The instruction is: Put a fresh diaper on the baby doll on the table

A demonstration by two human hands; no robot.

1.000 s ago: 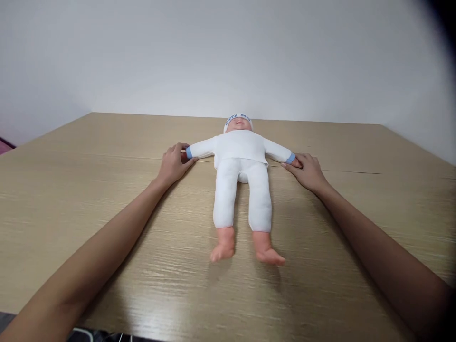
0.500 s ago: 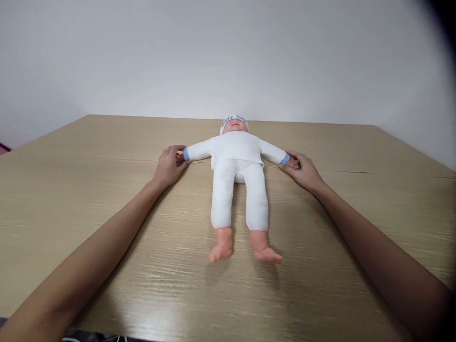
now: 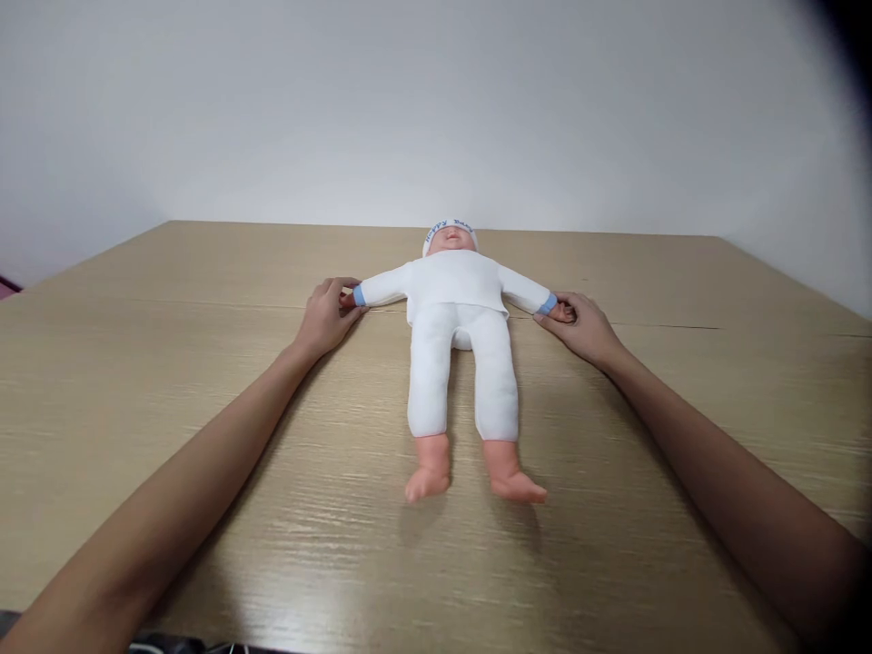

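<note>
A baby doll (image 3: 458,282) lies on its back on the wooden table, feet toward me and arms spread to both sides. It wears a white top, white trousers with blue cuffs at the wrists, and a white cap (image 3: 436,234) with blue lettering. Its bare feet (image 3: 431,472) show below the trouser legs. My left hand (image 3: 325,318) is closed round the doll's hand at the left, thumb and fingers at the blue cuff. On the other side, my right hand (image 3: 587,329) grips the doll's other hand, whose small fingers show between my thumb and fingers.
The pale wood table (image 3: 272,545) has a seam running across it near the doll's arms. Behind its far edge rises a plain wall (image 3: 436,109). Some dark items with a white cable (image 3: 146,648) show below the near edge at the bottom left.
The doll appears shifted very slightly to the right in view, as does my left hand. Both hands keep the same hold on the doll's hands.
</note>
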